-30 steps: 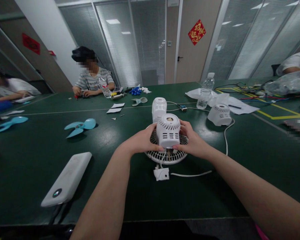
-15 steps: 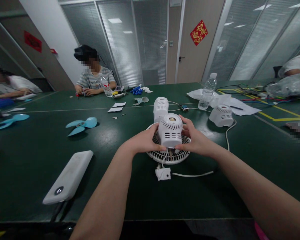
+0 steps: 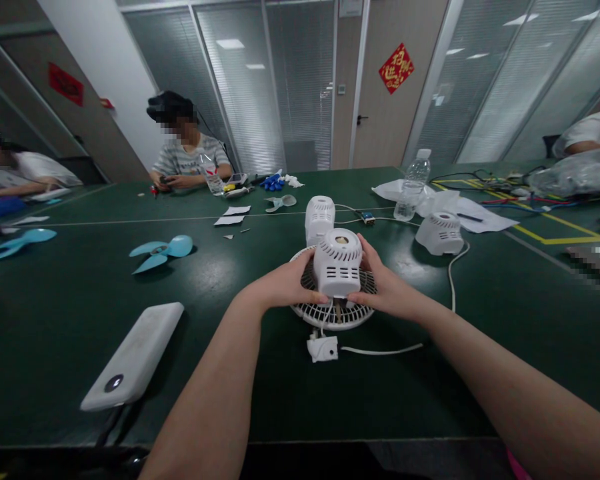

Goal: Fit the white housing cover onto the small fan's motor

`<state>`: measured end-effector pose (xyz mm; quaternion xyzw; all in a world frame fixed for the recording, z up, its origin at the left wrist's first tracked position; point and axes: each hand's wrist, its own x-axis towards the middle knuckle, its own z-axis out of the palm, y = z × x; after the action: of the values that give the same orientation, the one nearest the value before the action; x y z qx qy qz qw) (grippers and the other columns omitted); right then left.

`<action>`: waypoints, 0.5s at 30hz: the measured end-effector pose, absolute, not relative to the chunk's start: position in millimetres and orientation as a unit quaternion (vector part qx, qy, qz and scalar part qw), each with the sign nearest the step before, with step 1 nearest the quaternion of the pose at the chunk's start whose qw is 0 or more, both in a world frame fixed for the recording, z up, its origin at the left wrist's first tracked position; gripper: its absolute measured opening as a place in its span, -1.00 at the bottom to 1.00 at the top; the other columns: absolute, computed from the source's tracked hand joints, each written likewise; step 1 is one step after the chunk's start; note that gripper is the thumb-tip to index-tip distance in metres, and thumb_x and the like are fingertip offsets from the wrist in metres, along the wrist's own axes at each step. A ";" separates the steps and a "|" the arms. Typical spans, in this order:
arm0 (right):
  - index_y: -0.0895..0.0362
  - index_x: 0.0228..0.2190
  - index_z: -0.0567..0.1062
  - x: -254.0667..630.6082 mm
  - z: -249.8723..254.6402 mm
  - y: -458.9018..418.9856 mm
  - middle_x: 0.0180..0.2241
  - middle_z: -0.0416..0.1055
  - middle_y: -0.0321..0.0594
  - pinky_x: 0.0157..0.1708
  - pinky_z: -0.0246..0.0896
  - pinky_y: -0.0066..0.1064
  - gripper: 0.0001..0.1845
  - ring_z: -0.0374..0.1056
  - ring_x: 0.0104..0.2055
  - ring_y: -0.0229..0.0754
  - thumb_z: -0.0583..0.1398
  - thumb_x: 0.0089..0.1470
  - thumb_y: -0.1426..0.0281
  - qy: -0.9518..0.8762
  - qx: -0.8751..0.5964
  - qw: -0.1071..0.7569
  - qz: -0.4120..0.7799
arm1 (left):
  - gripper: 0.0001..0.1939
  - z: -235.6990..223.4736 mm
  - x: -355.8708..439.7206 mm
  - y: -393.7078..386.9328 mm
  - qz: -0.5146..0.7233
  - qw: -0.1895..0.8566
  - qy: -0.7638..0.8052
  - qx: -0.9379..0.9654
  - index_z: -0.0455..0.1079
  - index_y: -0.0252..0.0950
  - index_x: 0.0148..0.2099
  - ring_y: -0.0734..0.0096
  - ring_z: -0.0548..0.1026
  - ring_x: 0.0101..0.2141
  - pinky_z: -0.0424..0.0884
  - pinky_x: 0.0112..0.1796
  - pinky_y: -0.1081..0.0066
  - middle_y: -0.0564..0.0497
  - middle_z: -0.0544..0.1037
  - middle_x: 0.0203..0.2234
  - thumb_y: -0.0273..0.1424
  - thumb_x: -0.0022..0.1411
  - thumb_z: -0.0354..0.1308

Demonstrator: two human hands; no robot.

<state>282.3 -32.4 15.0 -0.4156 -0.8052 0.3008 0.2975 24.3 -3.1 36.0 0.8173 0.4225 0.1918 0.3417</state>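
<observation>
A white vented fan motor housing [image 3: 338, 263] sits over a round white fan grille [image 3: 333, 321], held from both sides. My left hand [image 3: 296, 280] grips its left side, thumb along the lower edge. On the opposite side, my right hand [image 3: 380, 283] curls round it, fingers reaching behind. A small white box-like part [image 3: 323, 348] hangs by a cord from the housing and lies in front of the grille, with a white cable [image 3: 380, 351] beside it. Directly behind stands a second white housing [image 3: 320, 219]. What lies between the held housing and the grille is mostly hidden.
A third white housing [image 3: 440, 233] and a water bottle [image 3: 414, 187] stand to the right near papers [image 3: 490, 217]. On the left lie a blue fan blade [image 3: 163, 252] and a white power bank [image 3: 135, 357]. A co-worker [image 3: 187, 157] sits across the table.
The view has shifted very slightly. Both hands keep their hold on the housing, which stays in the same place over the grille.
</observation>
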 end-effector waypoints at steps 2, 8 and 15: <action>-0.13 0.30 -0.49 282.9 9.0 -30.8 0.34 -0.15 -0.10 0.27 -0.17 0.18 0.25 -0.08 0.34 0.14 0.33 -0.03 0.13 -0.806 -0.399 0.317 0.302 | 0.04 33.4 23.8 -1.1 0.202 0.344 0.410 0.820 -0.03 -0.22 0.34 -0.14 0.27 0.17 0.23 0.13 -0.11 -0.22 0.24 0.22 -0.17 -0.12 0.37; -0.09 0.29 -0.53 285.4 -1.4 -26.7 0.35 -0.19 -0.08 0.27 -0.33 0.27 0.38 -0.20 0.35 0.24 0.38 -0.14 0.11 -0.812 -0.393 0.315 0.295 | 0.10 26.9 20.5 1.8 0.207 0.342 0.379 0.835 -0.03 -0.24 0.34 -0.09 0.18 0.23 0.10 0.21 -0.08 -0.20 0.18 0.26 -0.15 -0.18 0.41; -0.02 0.29 -0.54 283.1 -5.3 -24.7 0.32 -0.08 -0.03 0.27 -0.38 0.24 0.44 -0.20 0.35 0.23 0.39 -0.20 0.05 -0.812 -0.420 0.313 0.258 | -0.42 16.8 17.1 19.0 0.308 0.336 0.442 0.773 0.16 -0.20 0.25 0.12 0.29 0.18 0.22 0.16 0.10 -0.12 0.29 0.21 -0.04 0.28 -0.03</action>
<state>283.1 -24.7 -5.3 -0.4200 -0.8116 0.2583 0.3134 17.1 19.0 16.8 0.7727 0.4419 0.3083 0.3356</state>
